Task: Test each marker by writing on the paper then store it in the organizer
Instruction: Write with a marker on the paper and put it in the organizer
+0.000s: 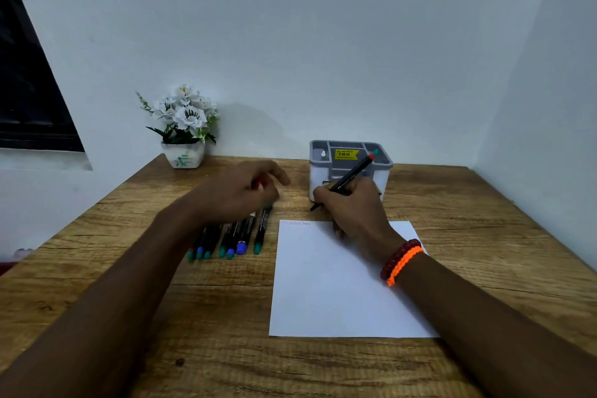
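A: How will the slim black-barrelled marker with the red end plug (350, 177) handle?

B: My read: light, rigid plastic, smooth barrel, a bit slippery. Not fragile except the tip. Best held low on the barrel near the tip for writing, mid-barrel for dropping it in the organizer.

A: Current grip?

B: The right hand (353, 208) grips it like a pen, fingers curled round the lower barrel. The tip pokes out to the left of the fingers, just past the top edge of the white sheet of paper (336, 281); I can't tell whether it touches the table. The tail angles up and right, across the front of the grey plastic compartment organizer with the yellow price sticker (350, 160).

A: Left hand?

B: The left hand (240, 191) is blurred, fingers curled, with something red showing between them. Probably the cap, but I can't confirm. It hovers over the far ends of the row of black markers with blue and green ends (231, 236).

A: Where's everything else?

B: The row lies on the wooden table (129, 236) just left of the paper. There's a faint scribble at the paper's top left corner. The organizer stands just beyond the paper, close behind the right hand, so the move to store is short.

A: Risk?

B: The open tip could smear the hand or dry out. Cap it first.
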